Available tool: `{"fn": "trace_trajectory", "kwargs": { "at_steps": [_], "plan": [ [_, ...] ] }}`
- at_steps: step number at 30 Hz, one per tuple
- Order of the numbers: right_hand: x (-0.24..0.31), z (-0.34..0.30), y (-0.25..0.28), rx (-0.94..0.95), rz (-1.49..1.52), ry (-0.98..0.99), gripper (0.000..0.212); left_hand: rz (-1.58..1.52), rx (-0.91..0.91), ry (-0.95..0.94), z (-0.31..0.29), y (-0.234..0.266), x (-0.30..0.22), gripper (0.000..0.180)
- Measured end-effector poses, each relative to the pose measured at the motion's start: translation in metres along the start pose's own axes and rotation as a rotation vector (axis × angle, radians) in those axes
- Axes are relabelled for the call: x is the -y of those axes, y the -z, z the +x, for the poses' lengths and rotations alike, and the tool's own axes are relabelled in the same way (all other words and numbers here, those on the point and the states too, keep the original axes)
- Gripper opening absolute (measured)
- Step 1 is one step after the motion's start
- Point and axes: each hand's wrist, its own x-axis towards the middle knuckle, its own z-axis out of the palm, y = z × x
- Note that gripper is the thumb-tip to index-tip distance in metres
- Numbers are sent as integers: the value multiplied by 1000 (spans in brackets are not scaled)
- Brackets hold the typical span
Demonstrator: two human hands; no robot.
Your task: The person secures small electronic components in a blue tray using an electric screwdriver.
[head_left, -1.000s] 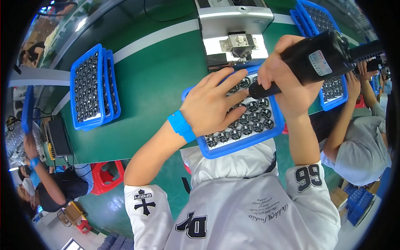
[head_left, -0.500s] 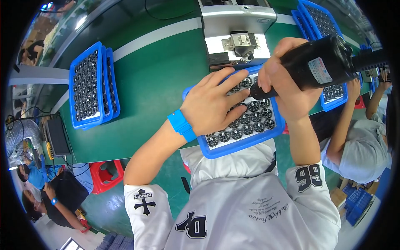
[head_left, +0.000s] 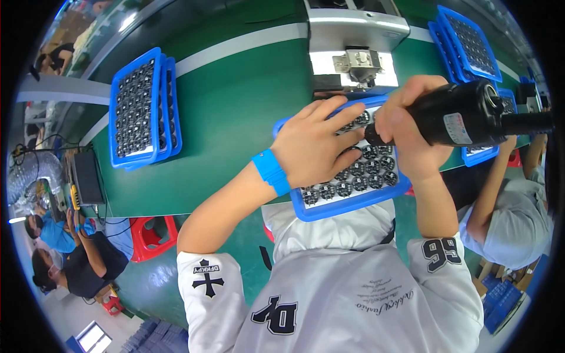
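My right hand is wrapped round a black electric screwdriver that lies nearly level, its cable trailing off to the right. Its tip points left, down among the small round black parts standing in rows in a blue tray. Across the far left of that tray spreads my left hand, fingers apart and palm down over the parts. What lies under the palm is hidden. A blue band circles my left wrist.
Beyond the tray stands a metal machine with a small clamp block. Stacked blue trays of parts lie on the green table at left; more trays stand at far right. A co-worker sits on the right.
The whole view has shifted slightly. The screwdriver has tipped a little, its rear end now lower. My left hand stays spread on the tray.
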Motion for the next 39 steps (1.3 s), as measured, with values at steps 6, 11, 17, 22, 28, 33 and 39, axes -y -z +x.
{"fn": "trace_trajectory", "kwargs": {
  "at_steps": [6,11,17,22,28,33,39],
  "plan": [
    [3,-7,0,-31,35,8,24,30,10,-17,2,1,-2,30],
    [18,8,-3,-19,176,-210,30,47,18,-6,5,-1,-4,27],
    [49,50,12,-30,310,-88,30,35,23,7,5,1,-6,26],
    [60,98,-14,-267,343,-154,24,-26,18,20,3,5,-3,28],
    [38,117,-18,-120,294,-147,18,-73,-93,94,-9,23,-7,27],
    [43,115,-21,-134,225,-146,14,-45,-108,110,-17,25,-5,27],
    [52,111,-17,-182,309,-153,18,-46,-111,90,-18,24,-6,27]
  ]
}}
